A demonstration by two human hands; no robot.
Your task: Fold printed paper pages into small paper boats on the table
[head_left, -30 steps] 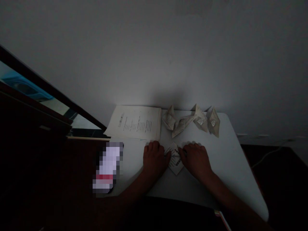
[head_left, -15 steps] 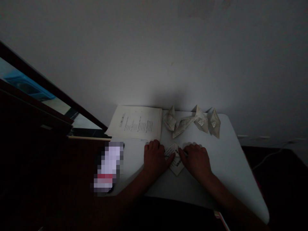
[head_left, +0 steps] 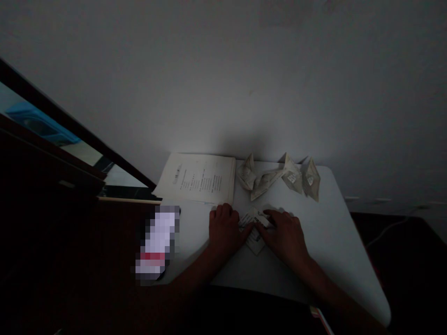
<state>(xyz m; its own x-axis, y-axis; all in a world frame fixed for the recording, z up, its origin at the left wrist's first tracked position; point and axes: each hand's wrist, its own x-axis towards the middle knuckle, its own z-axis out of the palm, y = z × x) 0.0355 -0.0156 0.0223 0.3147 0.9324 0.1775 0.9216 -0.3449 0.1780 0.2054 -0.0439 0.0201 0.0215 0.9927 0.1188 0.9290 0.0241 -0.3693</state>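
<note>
A small folded piece of printed paper (head_left: 256, 242), diamond-shaped, lies on the white table (head_left: 331, 242) near its front edge. My left hand (head_left: 226, 229) rests at the paper's left side, its fingers curled and its thumb pressing on the middle. From the right, my right hand (head_left: 284, 232) touches the same paper, thumb on the middle near the other thumb, forefinger by the upper right edge. Behind the hands stand several folded paper boats, among them one on the left (head_left: 246, 173) and one at the far right (head_left: 311, 179).
A stack of printed sheets (head_left: 199, 179) lies at the table's back left, by the wall (head_left: 209, 83). A phone with a blurred screen (head_left: 159, 242) is at the left edge. A white cable (head_left: 391, 228) runs beyond the right edge.
My right thumb has moved left and down to the middle of the paper, close to the left thumb. The left hand has hardly moved.
</note>
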